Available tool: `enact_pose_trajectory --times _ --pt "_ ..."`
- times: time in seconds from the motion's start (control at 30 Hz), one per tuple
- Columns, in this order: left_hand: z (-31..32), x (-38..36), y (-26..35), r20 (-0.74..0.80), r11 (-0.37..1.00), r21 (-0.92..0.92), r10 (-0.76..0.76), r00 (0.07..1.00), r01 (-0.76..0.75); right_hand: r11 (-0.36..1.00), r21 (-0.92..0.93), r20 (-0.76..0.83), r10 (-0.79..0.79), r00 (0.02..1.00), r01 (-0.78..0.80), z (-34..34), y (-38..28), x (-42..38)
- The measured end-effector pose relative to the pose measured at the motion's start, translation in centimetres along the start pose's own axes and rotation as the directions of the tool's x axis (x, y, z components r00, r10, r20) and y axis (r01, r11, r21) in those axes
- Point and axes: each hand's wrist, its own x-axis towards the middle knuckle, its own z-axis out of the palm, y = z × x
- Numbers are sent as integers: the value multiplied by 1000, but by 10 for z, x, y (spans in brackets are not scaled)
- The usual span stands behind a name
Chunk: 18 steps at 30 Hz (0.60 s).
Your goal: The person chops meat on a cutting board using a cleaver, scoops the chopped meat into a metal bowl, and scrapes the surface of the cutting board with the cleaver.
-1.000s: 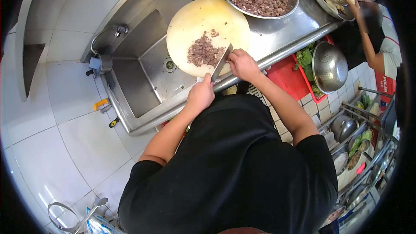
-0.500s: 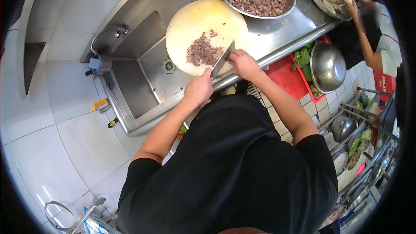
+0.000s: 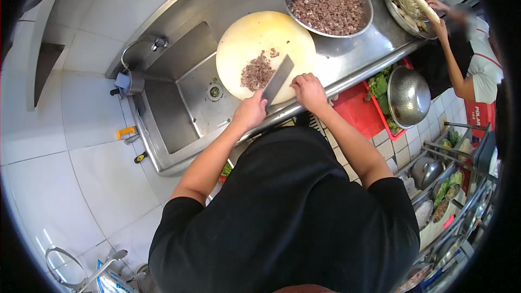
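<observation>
My left hand (image 3: 250, 111) is closed round the handle of a cleaver (image 3: 278, 80), whose broad blade lies flat-looking over the round cutting board (image 3: 239, 38). Small pieces of chopped brown meat (image 3: 256, 73) are heaped on the board, left of the blade. At the board's right edge is my right hand (image 3: 310, 92), its fingers curled; whether they pinch anything is too small to tell. A large metal bowl (image 3: 328, 8) full of chopped meat stands beyond the board, to the right.
A sink (image 3: 182, 97) with a faucet (image 3: 130, 49) lies left of the board. Below the counter's front edge are a red crate (image 3: 358, 103) with greens and a metal colander (image 3: 409, 97). A co-worker (image 3: 461, 59) stands at the right by more bowls.
The blade has moved away from my right hand, leaving a gap between them. My right hand has shifted slightly right relative to the board. The whole view has moved a little.
</observation>
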Motion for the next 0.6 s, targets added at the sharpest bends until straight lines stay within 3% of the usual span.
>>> enact_pose_trajectory --times 0.13,0.27,0.3,0.4,0.43,0.6 --pt "-13 7 -29 -119 1000 0 31 992 -31 998 52 -66 25 997 -21 7 -15 -1" --pt "-52 -3 -40 -68 915 -396 -113 991 77 981 196 -122 14 992 10 18 -25 0" --pt "-61 -4 -53 18 823 -556 -133 991 121 972 225 15 72 997 -74 11 -30 1" --pt "-83 -6 -89 117 668 -704 -224 968 240 987 146 -130 83 988 -64 29 -36 5" --pt "-85 -7 -103 120 642 -725 -241 963 250 985 139 -2 99 995 -98 35 -31 9" --pt "-64 -13 -176 163 529 -791 -305 938 309 994 -3 74 114 991 -114 53 -45 31"
